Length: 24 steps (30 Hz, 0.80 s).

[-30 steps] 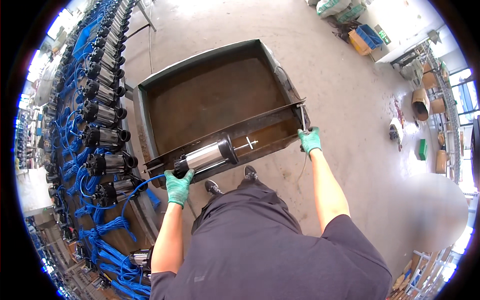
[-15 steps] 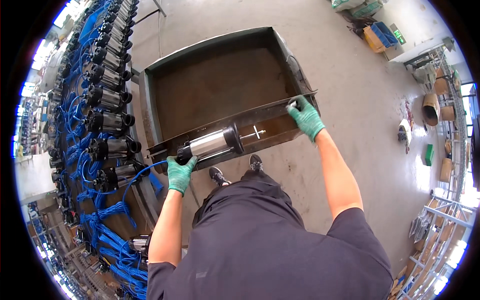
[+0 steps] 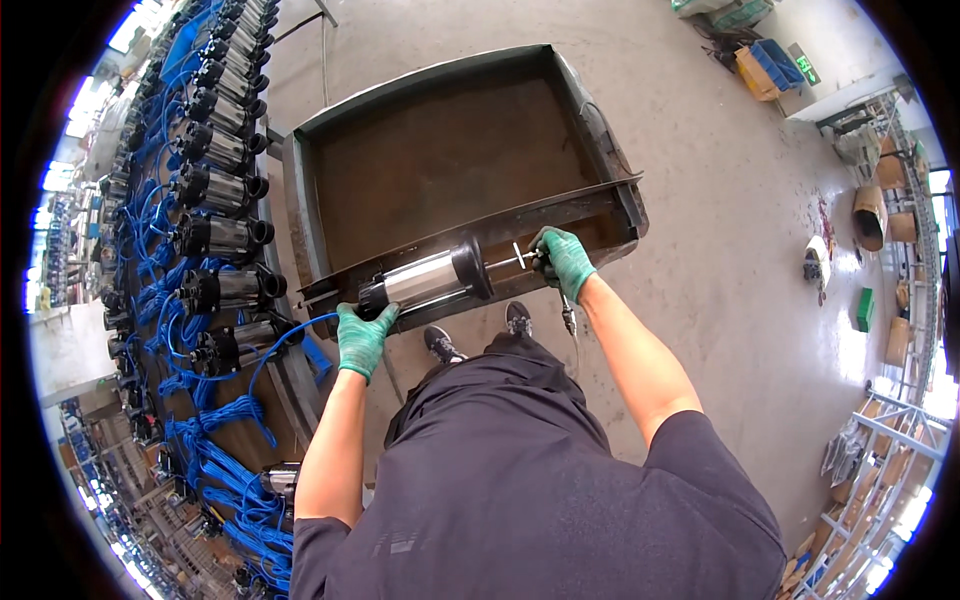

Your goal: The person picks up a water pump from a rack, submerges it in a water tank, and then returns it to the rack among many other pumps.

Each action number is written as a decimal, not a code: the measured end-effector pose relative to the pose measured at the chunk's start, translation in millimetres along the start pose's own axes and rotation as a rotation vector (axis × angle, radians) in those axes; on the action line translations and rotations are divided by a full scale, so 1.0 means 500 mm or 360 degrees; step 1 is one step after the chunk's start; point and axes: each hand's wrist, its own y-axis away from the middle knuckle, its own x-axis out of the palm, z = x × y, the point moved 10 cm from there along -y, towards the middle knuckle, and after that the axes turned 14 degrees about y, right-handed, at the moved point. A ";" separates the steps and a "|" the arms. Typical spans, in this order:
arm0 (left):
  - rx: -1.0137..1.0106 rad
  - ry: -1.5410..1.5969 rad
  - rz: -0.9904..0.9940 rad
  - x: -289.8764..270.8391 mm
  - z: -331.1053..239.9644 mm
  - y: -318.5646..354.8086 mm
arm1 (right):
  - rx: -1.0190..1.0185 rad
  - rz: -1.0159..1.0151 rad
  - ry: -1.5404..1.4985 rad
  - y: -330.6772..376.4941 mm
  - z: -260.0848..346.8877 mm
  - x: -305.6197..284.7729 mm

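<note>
A submersible pump (image 3: pixel 422 282) with a steel body and black ends lies across the near edge of a metal water tank (image 3: pixel 292 205). My left hand (image 3: pixel 362 340), in a green glove, is closed around its left end, where a blue cable (image 3: pixel 290 335) comes out. From the pump's right end a thin rod with a small T-shaped fitting (image 3: pixel 519 256) sticks out. My gloved right hand (image 3: pixel 562 262) is closed at the rod's tip on a hose coupling, mostly hidden by the fingers. Below that hand hangs a hose with a metal connector (image 3: pixel 569 316).
Along the left, a long bench carries a row of similar pumps (image 3: pixel 222 238) and bundled blue cables (image 3: pixel 230 412). A metal bar (image 3: pixel 470 222) spans the tank, which holds brown water. Shelving (image 3: pixel 880 440) and a green box (image 3: pixel 865 310) stand far right.
My right hand has moved left and nearer from the tank's right corner to the rod's tip, bringing the coupling and hose. The left hand stays on the pump.
</note>
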 end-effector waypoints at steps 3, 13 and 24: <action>-0.0018 -0.0040 0.0010 -0.003 0.000 0.001 | 0.0012 0.0010 -0.0051 -0.010 -0.009 0.008; -0.0076 -0.0172 -0.0024 -0.009 -0.033 0.014 | 0.0120 -0.0198 -0.0100 -0.020 -0.028 0.007; -0.0013 -0.0041 0.0021 0.000 -0.002 0.003 | -0.0086 0.0068 0.0062 -0.003 -0.002 0.003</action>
